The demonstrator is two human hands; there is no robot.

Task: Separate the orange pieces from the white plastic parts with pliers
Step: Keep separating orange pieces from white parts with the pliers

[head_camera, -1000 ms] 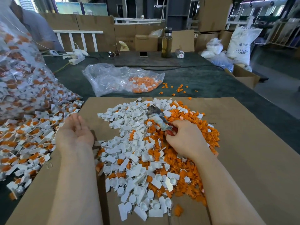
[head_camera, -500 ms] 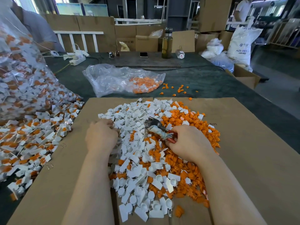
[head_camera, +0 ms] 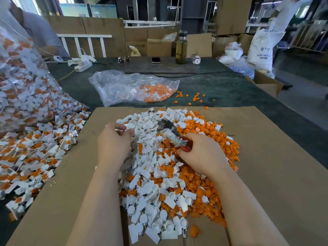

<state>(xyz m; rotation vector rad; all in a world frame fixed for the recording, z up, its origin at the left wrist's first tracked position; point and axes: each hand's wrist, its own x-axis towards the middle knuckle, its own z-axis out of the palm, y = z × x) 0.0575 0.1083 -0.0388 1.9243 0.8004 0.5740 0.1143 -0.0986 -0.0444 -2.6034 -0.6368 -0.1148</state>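
While the pliers (head_camera: pixel 171 134) lay gripped in the right hand (head_camera: pixel 200 153), their blurred head pointed up and to the left over the mixed heap (head_camera: pixel 159 167) on the cardboard sheet (head_camera: pixel 276 174), and whether the jaws stood apart could not be told. That hand's fingers were curled round the red handles. The left hand (head_camera: pixel 113 141) hovered at the heap's left edge with its fingers curled in, pinching what looked like a small white part (head_camera: pixel 122 127), though the piece was too small to be sure of.

Judged by the piles, the work looked well begun but far from over. The heap's right side was mostly loose orange pieces (head_camera: pixel 218 139), and its left and near side mostly emptied white plastic parts (head_camera: pixel 147 226), each a flat tab with a round cup. To the left of the heap, off the cardboard's edge, a large spill of unsorted parts (head_camera: pixel 35 153) with orange inserts in their cups ran out of a big clear bag (head_camera: pixel 23 89), so plenty seemed left to do.

Beyond the heap, a second clear bag (head_camera: pixel 127 86) held some orange pieces, with a few stray ones (head_camera: pixel 197 99) scattered on the dark green table cover (head_camera: pixel 230 86).
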